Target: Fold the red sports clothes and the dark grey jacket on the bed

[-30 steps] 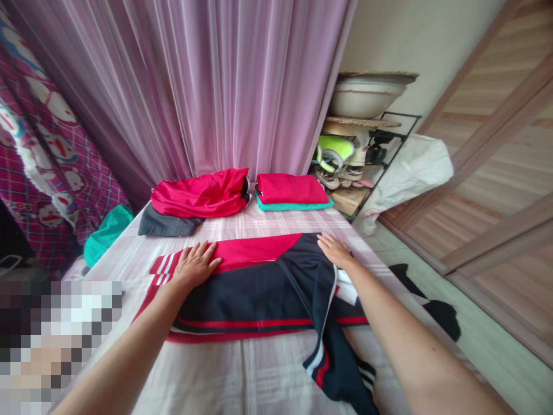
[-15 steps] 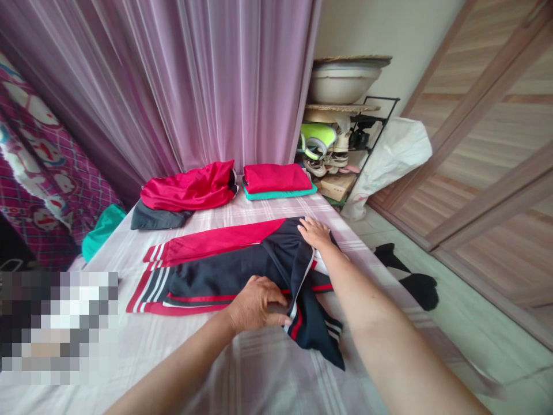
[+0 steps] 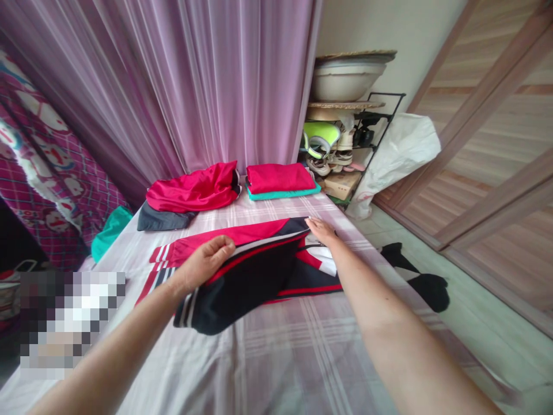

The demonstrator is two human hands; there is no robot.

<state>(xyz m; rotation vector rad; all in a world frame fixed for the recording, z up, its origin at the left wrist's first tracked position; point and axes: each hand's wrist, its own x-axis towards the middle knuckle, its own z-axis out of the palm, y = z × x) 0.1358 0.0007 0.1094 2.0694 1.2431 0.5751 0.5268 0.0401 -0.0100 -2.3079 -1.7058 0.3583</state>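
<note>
A dark navy and red track jacket with white-striped cuffs lies spread on the bed. My left hand is closed on the edge of its dark sleeve, lifting it so that the cuff hangs toward the left front. At the jacket's far right shoulder, my right hand holds the fabric down, with its fingers close together and their undersides hidden. Between the hands the sleeve edge is drawn fairly straight. The red far sleeve rests flat behind my left hand, and a white and red patch shows beside my right wrist.
At the bed's far end lie a rumpled red garment on a grey one and a folded red and teal stack. A shoe rack and a white sack stand right. Dark cloth lies on the floor.
My left hand has moved left and up with the dark sleeve, swinging it from the near right to the left across the jacket. My right hand stays at the shoulder.
</note>
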